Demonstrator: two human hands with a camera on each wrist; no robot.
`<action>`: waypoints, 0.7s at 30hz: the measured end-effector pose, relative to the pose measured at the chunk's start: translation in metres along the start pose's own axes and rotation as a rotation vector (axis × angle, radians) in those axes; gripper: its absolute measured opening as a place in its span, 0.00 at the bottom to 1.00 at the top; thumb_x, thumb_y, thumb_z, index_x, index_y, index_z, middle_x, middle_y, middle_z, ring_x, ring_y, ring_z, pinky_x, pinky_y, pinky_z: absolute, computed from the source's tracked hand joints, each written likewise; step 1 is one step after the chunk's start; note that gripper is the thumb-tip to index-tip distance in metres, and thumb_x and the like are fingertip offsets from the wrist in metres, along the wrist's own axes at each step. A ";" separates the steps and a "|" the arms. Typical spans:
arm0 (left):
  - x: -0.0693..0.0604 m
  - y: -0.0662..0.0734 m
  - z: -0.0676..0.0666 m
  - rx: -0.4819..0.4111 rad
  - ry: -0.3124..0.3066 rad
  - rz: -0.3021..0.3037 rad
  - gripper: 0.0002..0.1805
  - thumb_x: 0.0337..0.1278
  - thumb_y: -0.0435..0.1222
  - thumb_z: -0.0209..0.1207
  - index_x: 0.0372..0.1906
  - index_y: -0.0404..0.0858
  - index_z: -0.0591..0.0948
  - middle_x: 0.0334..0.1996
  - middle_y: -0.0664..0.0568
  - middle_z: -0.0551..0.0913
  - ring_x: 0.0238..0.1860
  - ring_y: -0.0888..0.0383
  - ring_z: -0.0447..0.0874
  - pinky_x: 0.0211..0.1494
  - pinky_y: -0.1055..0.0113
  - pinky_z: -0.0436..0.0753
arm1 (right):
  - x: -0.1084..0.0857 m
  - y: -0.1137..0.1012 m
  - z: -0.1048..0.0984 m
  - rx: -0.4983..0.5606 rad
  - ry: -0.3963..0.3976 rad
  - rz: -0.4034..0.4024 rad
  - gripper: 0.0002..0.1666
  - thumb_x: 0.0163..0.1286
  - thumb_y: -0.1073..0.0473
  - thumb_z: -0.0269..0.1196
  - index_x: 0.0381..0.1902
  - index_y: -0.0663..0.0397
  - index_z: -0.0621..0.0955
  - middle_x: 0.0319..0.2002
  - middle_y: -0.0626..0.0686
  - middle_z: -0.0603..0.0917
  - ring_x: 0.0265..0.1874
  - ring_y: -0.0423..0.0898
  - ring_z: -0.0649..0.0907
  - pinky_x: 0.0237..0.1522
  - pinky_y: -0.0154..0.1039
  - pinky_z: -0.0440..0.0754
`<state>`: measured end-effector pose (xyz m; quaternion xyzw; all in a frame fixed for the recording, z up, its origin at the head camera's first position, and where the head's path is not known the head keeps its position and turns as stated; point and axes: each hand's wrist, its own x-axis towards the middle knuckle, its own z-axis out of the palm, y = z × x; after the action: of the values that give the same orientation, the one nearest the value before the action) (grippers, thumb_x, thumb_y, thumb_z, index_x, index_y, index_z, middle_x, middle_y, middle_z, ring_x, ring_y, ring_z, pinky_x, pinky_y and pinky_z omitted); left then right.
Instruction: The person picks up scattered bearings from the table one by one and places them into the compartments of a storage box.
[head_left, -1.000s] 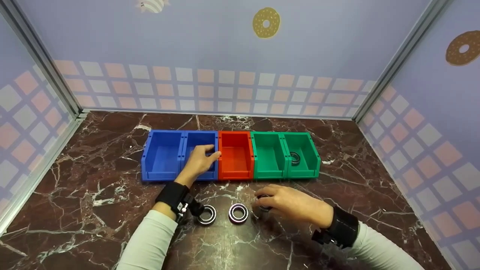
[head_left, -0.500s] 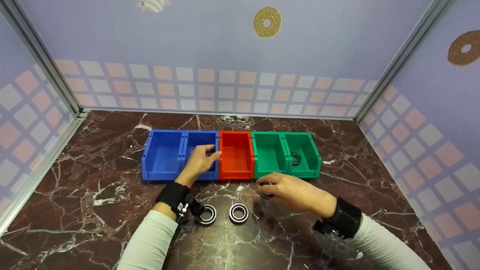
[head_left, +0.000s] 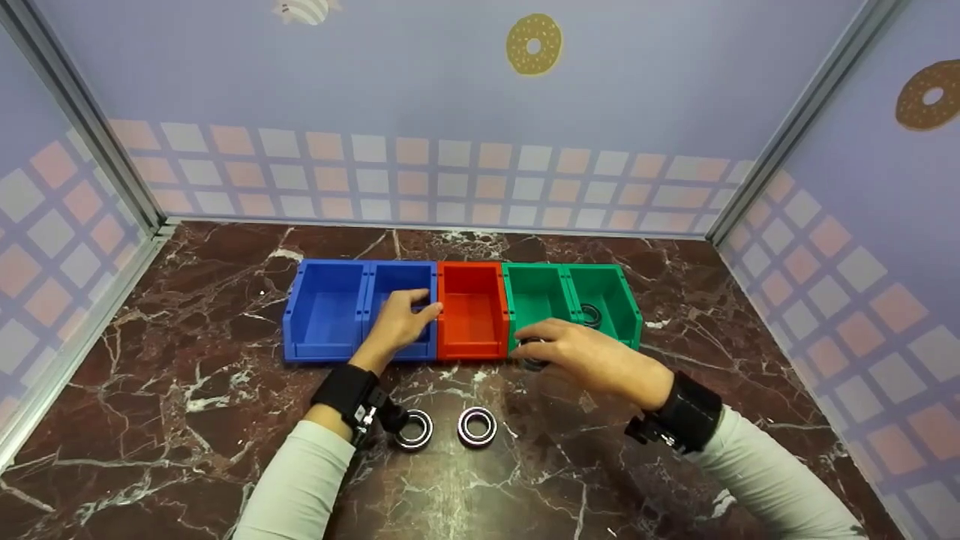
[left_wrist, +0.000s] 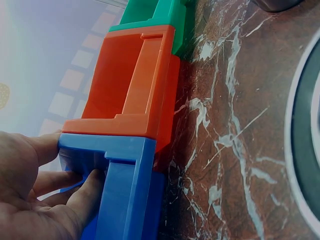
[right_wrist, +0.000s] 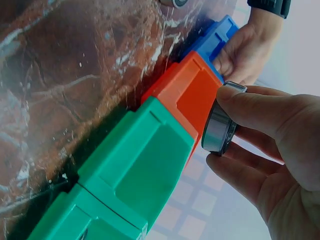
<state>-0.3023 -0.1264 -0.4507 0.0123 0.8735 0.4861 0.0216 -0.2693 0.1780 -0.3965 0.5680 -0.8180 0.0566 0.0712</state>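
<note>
My right hand pinches a ball bearing between thumb and fingers. It hangs over the front lip of the left green bin, seen edge-on in the right wrist view. My left hand reaches into the second blue bin. Its thumb lies at the wall beside the red bin, and nothing shows between its fingers; the bin floor is mostly hidden. Two more bearings lie flat on the table: one bearing by the left wrist strap, another bearing right of it.
A further bearing leans inside the right green bin. The leftmost blue bin ends the joined row. Dark marbled table surrounds the bins, with a patterned wall behind.
My right hand has lifted its bearing off the table and carried it forward to the left green bin's front edge. The left hand has stayed in place.
</note>
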 end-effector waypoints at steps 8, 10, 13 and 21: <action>0.000 0.000 0.000 -0.016 -0.017 -0.028 0.31 0.70 0.41 0.56 0.70 0.27 0.67 0.71 0.35 0.68 0.74 0.42 0.63 0.78 0.51 0.64 | 0.008 0.010 -0.004 -0.002 -0.014 0.030 0.26 0.62 0.64 0.70 0.58 0.47 0.81 0.61 0.55 0.80 0.60 0.51 0.80 0.59 0.45 0.82; 0.000 -0.001 0.000 -0.016 -0.016 -0.031 0.31 0.70 0.41 0.56 0.70 0.27 0.67 0.71 0.35 0.68 0.74 0.42 0.63 0.77 0.51 0.64 | 0.009 0.012 -0.004 0.004 -0.023 0.038 0.25 0.62 0.63 0.70 0.58 0.47 0.82 0.61 0.55 0.80 0.60 0.51 0.79 0.60 0.45 0.82; 0.001 -0.001 0.000 -0.019 -0.020 -0.037 0.31 0.70 0.41 0.55 0.70 0.27 0.67 0.71 0.35 0.67 0.74 0.41 0.62 0.78 0.51 0.63 | 0.012 0.016 -0.005 0.011 -0.036 0.046 0.24 0.63 0.63 0.69 0.58 0.48 0.82 0.61 0.55 0.80 0.61 0.51 0.79 0.60 0.46 0.82; 0.000 0.001 0.000 -0.029 -0.024 -0.048 0.31 0.70 0.41 0.56 0.70 0.28 0.67 0.71 0.35 0.67 0.75 0.42 0.62 0.78 0.51 0.63 | 0.018 0.029 -0.010 0.012 -0.005 0.043 0.23 0.64 0.64 0.69 0.57 0.50 0.83 0.58 0.57 0.82 0.58 0.51 0.81 0.57 0.43 0.84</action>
<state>-0.3021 -0.1260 -0.4492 -0.0033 0.8661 0.4980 0.0441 -0.3023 0.1730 -0.3837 0.5509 -0.8298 0.0617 0.0644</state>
